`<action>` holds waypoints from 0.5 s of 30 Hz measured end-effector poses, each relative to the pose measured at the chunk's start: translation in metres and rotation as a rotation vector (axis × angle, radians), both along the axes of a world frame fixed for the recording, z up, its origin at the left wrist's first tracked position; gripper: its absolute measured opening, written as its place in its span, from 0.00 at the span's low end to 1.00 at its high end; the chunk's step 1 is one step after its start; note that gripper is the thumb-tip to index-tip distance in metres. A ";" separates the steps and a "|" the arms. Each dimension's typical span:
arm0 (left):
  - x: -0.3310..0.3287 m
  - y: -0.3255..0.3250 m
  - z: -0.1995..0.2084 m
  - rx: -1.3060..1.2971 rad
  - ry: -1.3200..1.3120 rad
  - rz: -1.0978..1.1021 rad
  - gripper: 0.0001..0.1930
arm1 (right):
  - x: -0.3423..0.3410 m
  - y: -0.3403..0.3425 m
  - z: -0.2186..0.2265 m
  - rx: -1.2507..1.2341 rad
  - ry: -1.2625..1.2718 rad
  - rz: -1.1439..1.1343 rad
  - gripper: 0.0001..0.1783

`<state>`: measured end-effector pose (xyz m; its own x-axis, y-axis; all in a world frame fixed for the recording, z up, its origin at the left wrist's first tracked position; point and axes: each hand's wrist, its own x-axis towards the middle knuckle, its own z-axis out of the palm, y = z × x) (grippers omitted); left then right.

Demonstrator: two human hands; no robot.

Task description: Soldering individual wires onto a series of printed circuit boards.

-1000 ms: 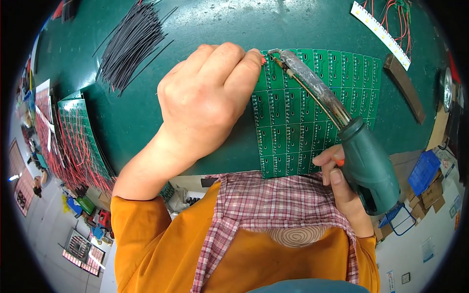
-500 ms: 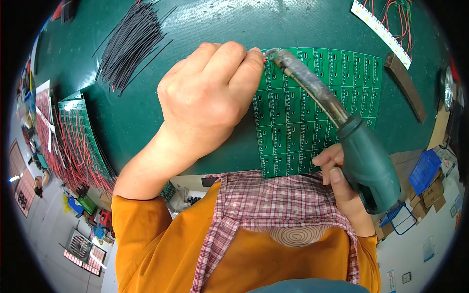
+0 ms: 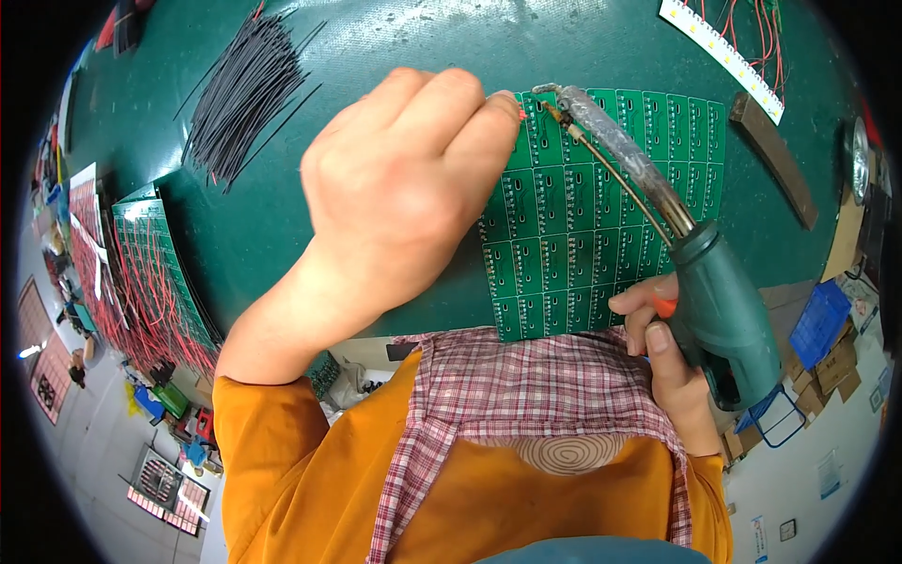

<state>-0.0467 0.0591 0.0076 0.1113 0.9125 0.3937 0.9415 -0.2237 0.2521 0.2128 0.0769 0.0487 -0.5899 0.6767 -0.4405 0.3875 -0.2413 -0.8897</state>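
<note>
My right hand [image 3: 660, 324] grips a soldering gun [image 3: 728, 315] with a green body and an orange-red trigger; its metal barrel slants up and left. The gun's tip lies over the top row of a green circuit board panel [image 3: 581, 226] of many small joined boards. Above the panel's upper left corner, my left hand [image 3: 404, 179] is closed, thumb side hidden. A short red wire end [image 3: 522, 115] shows at its fingertips, close to the gun tip; the rest of the wire is hidden by the hand.
A bundle of thin black wires [image 3: 246, 99] lies at the far left. Stacked panels with red wires [image 3: 155, 273] sit at the table's left edge. A dark bar [image 3: 775, 160] lies right of the panel, below a white strip [image 3: 722, 56] with red wires. The table [image 3: 404, 38] is green.
The soldering gun has moved slightly right, its tip drawing away from the panel's corner. My left hand has shifted a little right. The panel's upper part has swung slightly.
</note>
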 end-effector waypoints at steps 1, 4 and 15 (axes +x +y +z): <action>0.001 0.001 -0.006 0.000 0.003 0.002 0.12 | -0.002 -0.001 0.001 0.001 -0.010 -0.045 0.17; 0.003 0.003 -0.019 0.160 0.055 0.041 0.06 | -0.003 -0.003 0.001 -0.013 -0.011 -0.062 0.16; 0.007 0.004 -0.019 0.148 0.098 0.060 0.06 | 0.001 -0.001 -0.001 0.020 0.033 -0.075 0.17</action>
<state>-0.0402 0.0630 -0.0113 0.1031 0.8513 0.5145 0.9727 -0.1944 0.1268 0.2142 0.0762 0.0479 -0.5514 0.7282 -0.4070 0.3390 -0.2502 -0.9069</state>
